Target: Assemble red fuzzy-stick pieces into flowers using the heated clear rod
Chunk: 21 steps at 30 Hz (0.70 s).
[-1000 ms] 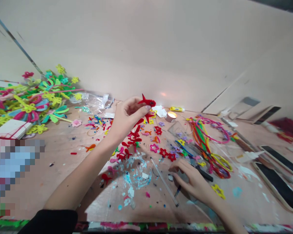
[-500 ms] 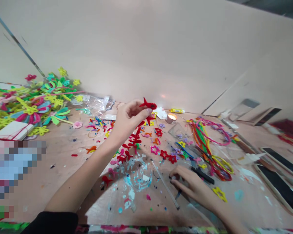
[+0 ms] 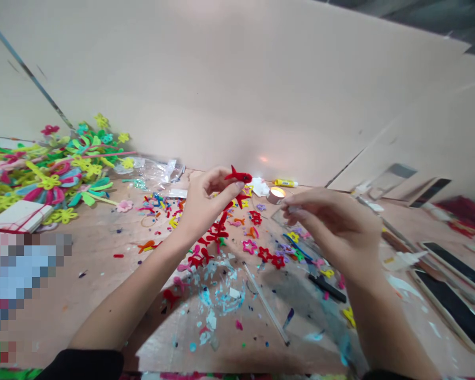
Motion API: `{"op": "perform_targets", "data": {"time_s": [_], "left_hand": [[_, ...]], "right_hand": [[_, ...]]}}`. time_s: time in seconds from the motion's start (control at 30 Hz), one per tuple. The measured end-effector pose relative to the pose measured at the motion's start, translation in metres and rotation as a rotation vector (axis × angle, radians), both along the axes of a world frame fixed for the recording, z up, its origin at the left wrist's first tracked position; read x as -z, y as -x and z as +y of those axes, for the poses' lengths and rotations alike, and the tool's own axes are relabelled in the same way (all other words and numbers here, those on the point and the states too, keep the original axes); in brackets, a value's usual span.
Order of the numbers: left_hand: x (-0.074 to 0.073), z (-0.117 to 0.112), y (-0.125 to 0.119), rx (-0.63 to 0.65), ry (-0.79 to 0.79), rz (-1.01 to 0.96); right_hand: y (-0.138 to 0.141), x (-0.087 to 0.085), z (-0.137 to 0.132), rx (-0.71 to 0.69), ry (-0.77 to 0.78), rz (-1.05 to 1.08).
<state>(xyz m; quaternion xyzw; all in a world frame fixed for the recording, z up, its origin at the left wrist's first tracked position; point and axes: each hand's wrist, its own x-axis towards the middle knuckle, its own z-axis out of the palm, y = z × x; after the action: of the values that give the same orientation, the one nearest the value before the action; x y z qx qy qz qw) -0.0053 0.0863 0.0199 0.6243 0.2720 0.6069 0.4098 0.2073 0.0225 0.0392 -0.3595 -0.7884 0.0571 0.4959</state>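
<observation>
A pale board wall [image 3: 237,89] rises behind a wooden worktable [image 3: 83,301] strewn with craft scraps. The red pipe-cleaner fish [image 3: 239,177] sits at the top of the left hand [image 3: 208,203], pinched between thumb and fingertips, with its pointed tail sticking up and out past them. The right hand [image 3: 332,227] is raised just to the right of the fish, not touching it, with thumb and fingertips pressed together; anything between them is too small to tell.

Just below the left hand lie red pipe-cleaner shapes [image 3: 217,232]. Past its fingertips burns a tea light [image 3: 276,195], beside a yellow tube [image 3: 285,183] whose label is too small to read. Under the right hand are a pink star [image 3: 249,246], red stars [image 3: 271,257], a clear rod [image 3: 266,303] and a black pen [image 3: 328,288]. Well left of the left hand, a heap of pipe-cleaner flowers [image 3: 59,171] spreads beside a plastic bag [image 3: 154,171].
</observation>
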Motion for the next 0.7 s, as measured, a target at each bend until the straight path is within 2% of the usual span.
{"op": "perform_targets", "data": {"time_s": [0.1, 0.23, 0.53, 0.7], "left_hand": [[0.000, 0.000, 0.001, -0.018, -0.011, 0.009], [0.000, -0.001, 0.001, -0.037, -0.013, 0.018], [-0.004, -0.007, 0.000, -0.081, -0.094, 0.021], [-0.002, -0.009, -0.001, -0.107, -0.147, 0.062]], "right_hand": [[0.024, -0.010, 0.009, -0.038, -0.029, 0.229], [0.047, -0.011, 0.023, -0.112, -0.024, 0.381], [0.048, -0.002, 0.027, -0.016, 0.019, 0.307], [0.050, 0.001, 0.027, -0.073, 0.020, 0.348]]}}
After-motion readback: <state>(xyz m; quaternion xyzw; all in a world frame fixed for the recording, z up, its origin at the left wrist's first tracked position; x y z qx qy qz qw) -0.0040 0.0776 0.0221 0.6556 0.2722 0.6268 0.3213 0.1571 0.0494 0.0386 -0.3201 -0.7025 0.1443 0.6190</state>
